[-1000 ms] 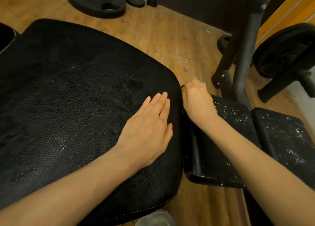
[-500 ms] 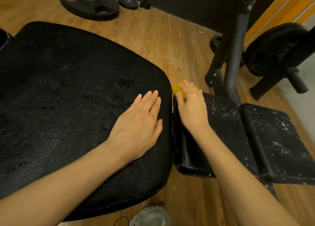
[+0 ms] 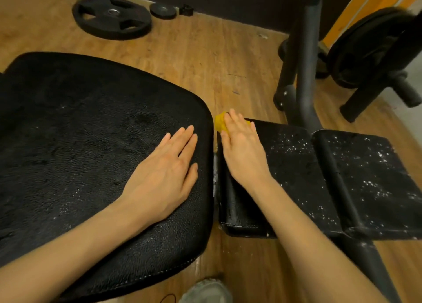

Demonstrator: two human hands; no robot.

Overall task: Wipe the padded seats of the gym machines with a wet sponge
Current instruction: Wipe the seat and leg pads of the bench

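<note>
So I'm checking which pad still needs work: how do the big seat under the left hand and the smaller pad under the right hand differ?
The big seat is broad, rounded and pebbled; the smaller pad is narrow, flat and squared. The big seat shows only faint specks, while the smaller pad is dotted with white flecks. The left hand rests flat and bare on the big seat; the right hand presses a yellow sponge on the smaller pad's far corner. Both are black.

Dim warm indoor light, soft shadows, speckled glare on wet padding — wide-angle bending at edges, slight blur.
</note>
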